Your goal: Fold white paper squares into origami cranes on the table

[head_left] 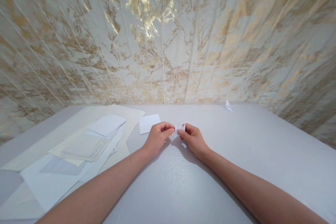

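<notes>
We angle our bare forearms (105,183) inward from either side; our left hand (157,135) is closed in a pinch, our right hand (195,139) likewise, both curled and nearly meeting.

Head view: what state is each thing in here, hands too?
Left hand: fingertips pinched at the small paper's left side.
Right hand: thumb and fingers pinching the small paper.
Small paper: folded, held between both hands.
Card: lying flat.
Figure: folded.
Papers: loose, overlapping.
</notes>
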`<state>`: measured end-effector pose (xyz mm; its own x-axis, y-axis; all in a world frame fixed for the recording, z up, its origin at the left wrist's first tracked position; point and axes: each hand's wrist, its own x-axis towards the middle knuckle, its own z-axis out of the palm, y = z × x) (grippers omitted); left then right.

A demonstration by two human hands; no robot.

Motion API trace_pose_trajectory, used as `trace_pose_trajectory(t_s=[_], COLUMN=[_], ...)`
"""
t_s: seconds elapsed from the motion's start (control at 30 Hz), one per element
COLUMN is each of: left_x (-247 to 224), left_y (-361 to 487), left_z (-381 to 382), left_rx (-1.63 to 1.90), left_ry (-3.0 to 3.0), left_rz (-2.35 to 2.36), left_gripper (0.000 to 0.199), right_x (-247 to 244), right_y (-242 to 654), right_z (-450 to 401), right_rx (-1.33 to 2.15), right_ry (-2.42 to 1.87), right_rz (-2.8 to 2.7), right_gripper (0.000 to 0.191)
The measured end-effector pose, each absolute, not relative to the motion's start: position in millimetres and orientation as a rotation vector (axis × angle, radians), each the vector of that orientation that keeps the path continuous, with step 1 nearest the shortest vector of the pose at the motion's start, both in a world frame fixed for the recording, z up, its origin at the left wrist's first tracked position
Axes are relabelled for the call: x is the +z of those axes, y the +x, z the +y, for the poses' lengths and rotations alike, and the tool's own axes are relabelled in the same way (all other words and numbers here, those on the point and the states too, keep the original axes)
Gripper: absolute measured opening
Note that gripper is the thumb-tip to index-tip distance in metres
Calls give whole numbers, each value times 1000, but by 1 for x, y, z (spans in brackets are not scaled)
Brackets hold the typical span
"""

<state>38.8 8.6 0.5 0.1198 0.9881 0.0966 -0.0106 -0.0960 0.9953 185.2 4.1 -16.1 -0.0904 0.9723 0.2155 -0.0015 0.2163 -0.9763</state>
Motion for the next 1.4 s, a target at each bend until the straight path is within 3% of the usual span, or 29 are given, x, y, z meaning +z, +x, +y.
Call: trace_pose_trajectory(t_s=[0.37, 0.57, 1.4], left_x=[11, 5, 6], left_y=[35, 33, 36], left_z=[5, 6, 4], left_rx=[1312, 1403, 1385], left_ry=[1753, 1995, 1946], left_rz=[1163, 1174, 1212], left_gripper=[3, 9, 9], right_x=[-12, -12, -19], right_y=[185, 184, 186], right_z=[2, 2, 3], right_rx=[1165, 1088, 534], right_ry=[-972, -999, -1003], right_rz=[-1387, -1412, -1560], right_gripper=[29, 27, 14])
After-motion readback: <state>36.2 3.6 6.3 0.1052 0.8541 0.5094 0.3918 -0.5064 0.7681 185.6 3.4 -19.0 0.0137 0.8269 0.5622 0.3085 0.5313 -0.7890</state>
